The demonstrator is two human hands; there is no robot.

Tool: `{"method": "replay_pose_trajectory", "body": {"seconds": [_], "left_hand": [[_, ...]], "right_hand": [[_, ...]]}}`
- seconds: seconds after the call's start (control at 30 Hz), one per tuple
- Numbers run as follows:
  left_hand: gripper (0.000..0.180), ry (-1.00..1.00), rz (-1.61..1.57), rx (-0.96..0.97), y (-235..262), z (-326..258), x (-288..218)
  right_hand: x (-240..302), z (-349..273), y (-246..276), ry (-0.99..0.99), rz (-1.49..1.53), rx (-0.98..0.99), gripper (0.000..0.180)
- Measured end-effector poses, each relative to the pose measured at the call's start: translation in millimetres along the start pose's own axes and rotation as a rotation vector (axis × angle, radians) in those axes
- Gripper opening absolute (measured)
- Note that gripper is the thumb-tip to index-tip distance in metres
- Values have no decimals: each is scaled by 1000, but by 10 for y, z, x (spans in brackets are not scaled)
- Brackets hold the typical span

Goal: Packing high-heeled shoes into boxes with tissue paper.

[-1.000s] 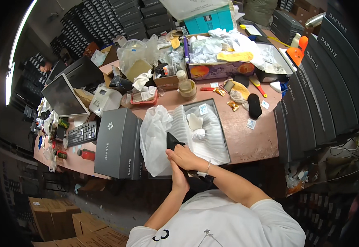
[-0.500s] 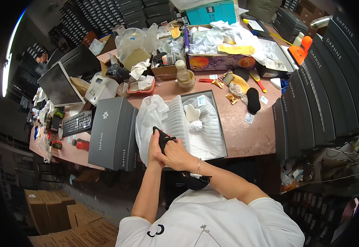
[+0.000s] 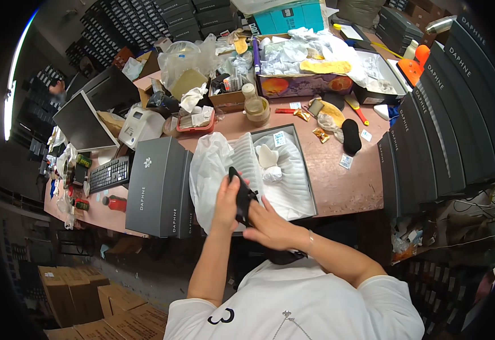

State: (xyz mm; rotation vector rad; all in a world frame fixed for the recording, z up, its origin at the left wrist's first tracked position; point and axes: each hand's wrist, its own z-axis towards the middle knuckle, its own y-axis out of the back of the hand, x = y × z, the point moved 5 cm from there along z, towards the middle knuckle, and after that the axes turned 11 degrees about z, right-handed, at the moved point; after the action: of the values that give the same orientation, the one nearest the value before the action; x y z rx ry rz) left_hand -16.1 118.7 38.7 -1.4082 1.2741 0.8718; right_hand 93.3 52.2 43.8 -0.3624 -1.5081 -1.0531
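Note:
My left hand [image 3: 225, 203] is closed round a black shoe [image 3: 242, 199], holding it slanted over the near edge of an open grey shoebox [image 3: 310, 187]. Against the shoe's right side lies my right hand [image 3: 273, 226], fingers spread and their tips partly hidden by it. Below my right wrist, close to my body, is another black item [image 3: 284, 256], mostly covered, perhaps the second shoe. White ribbed padding [image 3: 287, 192] lines the box. On it sit crumpled white paper pieces [image 3: 269, 157], and white tissue [image 3: 210, 161] spills over the left side.
Grey shoeboxes [image 3: 157, 187] stand left of the open box; a tall stack [image 3: 429, 136] rises at the right. Behind are a glass jar [image 3: 256, 110], a red basket [image 3: 196, 124] and a carton [image 3: 304, 85] heaped with paper. A black oval pad [image 3: 351, 137] lies on the pink table [image 3: 344, 187].
The shoe and both hands have shifted slightly right in view. The shoe now stands steeper, and my right hand has slid lower with its fingers more spread.

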Motion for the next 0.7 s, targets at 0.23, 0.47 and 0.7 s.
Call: {"method": "replay_pose_trajectory", "body": {"seconds": [0.23,0.47,0.7], "left_hand": [[39,251,-46,-18,78,-38,158],[39,227,-155,3,-49,-85,367],[47,46,-179,-82,-1,-288,390]], "right_hand": [[119,258,88,-46,-343,-24,70],[-102,142,-9,-51,-162,-94,71],[-138,359,-16,-244,154,47,63]]}}
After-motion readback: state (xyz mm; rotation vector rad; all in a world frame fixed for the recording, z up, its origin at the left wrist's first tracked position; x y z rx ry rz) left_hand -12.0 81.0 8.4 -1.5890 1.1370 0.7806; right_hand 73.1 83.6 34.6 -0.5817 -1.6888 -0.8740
